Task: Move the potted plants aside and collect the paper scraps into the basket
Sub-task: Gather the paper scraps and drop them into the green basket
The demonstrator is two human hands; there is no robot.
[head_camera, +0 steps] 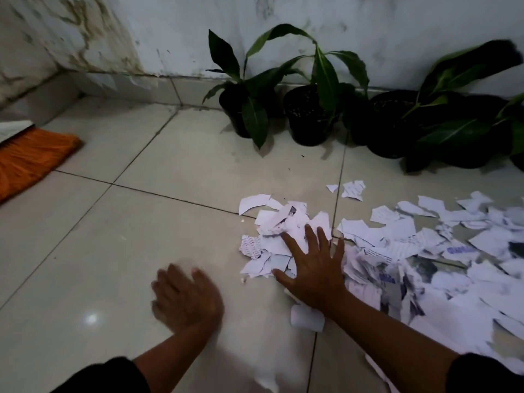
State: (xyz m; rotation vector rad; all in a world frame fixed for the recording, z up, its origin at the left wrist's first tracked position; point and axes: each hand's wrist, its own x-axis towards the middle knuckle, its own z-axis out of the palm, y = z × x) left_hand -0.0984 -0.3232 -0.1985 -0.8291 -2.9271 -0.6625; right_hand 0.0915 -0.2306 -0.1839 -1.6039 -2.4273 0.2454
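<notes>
A tiled floor (pixel 170 228) is bounded by a stained wall (pixel 397 32). Paper scraps (pixel 425 251) (too many to be counted) are spread over the floor's right half. At least four potted plants (pixel 309 114) are lined along the wall behind them, well apart from the scraps. One orange broom (pixel 31 157) is seen at the left edge. The right hand (pixel 314 268) is pressed flat on the scraps, fingers spread; the left hand (pixel 187 299), blurred, is held open and empty above bare tile.
</notes>
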